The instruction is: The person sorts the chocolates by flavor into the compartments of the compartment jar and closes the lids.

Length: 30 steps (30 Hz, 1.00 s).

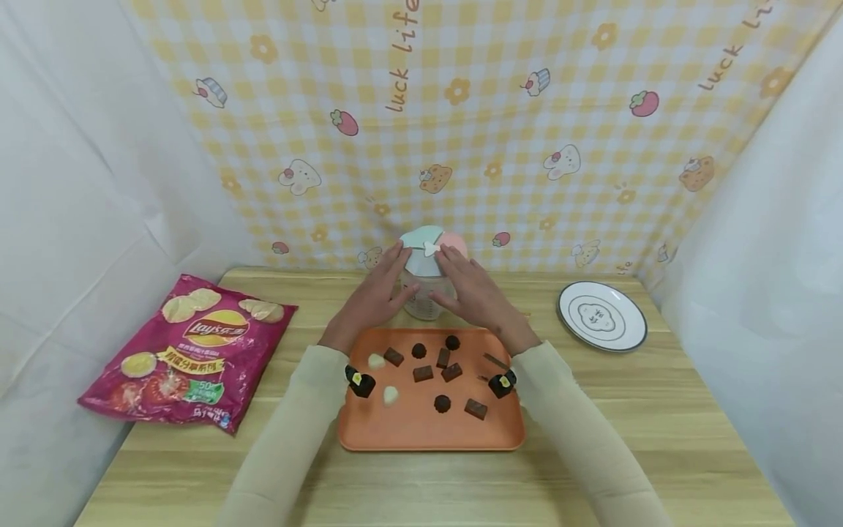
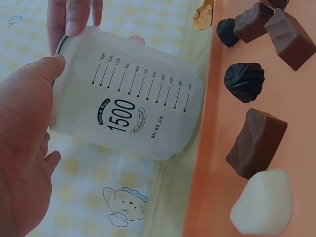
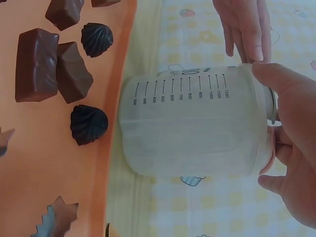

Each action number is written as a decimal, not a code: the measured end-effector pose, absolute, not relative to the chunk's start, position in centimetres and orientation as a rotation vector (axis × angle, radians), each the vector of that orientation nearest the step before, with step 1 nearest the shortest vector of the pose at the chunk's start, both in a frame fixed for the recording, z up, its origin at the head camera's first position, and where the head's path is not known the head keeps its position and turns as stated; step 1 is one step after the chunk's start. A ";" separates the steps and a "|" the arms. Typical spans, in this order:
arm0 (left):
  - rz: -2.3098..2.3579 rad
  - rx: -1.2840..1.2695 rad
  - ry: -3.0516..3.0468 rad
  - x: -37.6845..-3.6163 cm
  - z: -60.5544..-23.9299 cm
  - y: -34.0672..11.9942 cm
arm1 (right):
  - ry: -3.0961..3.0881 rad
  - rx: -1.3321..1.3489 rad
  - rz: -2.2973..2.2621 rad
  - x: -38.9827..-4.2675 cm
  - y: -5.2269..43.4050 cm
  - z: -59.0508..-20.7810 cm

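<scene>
A translucent storage jar (image 1: 422, 300) with a measuring scale stands upright behind the orange tray. In the left wrist view the jar (image 2: 133, 94) shows the number 1500; its walls also show in the right wrist view (image 3: 192, 123). Its lid (image 1: 424, 262) is pale blue and pink with a white bow. My left hand (image 1: 380, 289) rests on the lid's left side, fingers extended over the top. My right hand (image 1: 476, 289) lies likewise on the right side. Both thumbs touch near the rim in the wrist views. The hands' undersides are hidden in the head view.
The orange tray (image 1: 421, 435) holds several brown chocolates (image 1: 476, 408), dark shell-shaped ones (image 1: 443, 403) and white pieces (image 1: 391, 395). A toothed metal piece (image 3: 58, 217) lies at its right. A chip bag (image 1: 197, 359) is left; a white plate (image 1: 602, 316) is right.
</scene>
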<state>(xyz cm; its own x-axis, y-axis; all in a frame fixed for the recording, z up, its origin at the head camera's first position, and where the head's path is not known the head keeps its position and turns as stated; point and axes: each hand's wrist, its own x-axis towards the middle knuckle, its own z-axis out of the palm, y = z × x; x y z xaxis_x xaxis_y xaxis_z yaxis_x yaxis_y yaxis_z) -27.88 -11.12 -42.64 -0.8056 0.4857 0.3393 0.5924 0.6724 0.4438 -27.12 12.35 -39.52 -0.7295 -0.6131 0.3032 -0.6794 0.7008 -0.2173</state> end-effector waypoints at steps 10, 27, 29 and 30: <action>-0.734 -0.884 -2.725 -27.0 -42.1 -10.9 | -2.710 1.043 0.464 -27.9 12.7 -39.6; -0.763 -0.939 -2.682 -27.5 -41.3 -10.2 | -2.675 1.132 0.731 -29.8 14.1 -39.8; -0.745 -0.964 -2.674 -28.0 -41.2 -10.2 | -2.671 1.131 0.733 -29.8 14.0 -39.9; -0.742 -0.981 -2.671 -28.2 -41.1 -10.3 | -2.672 1.125 0.729 -29.8 14.0 -40.0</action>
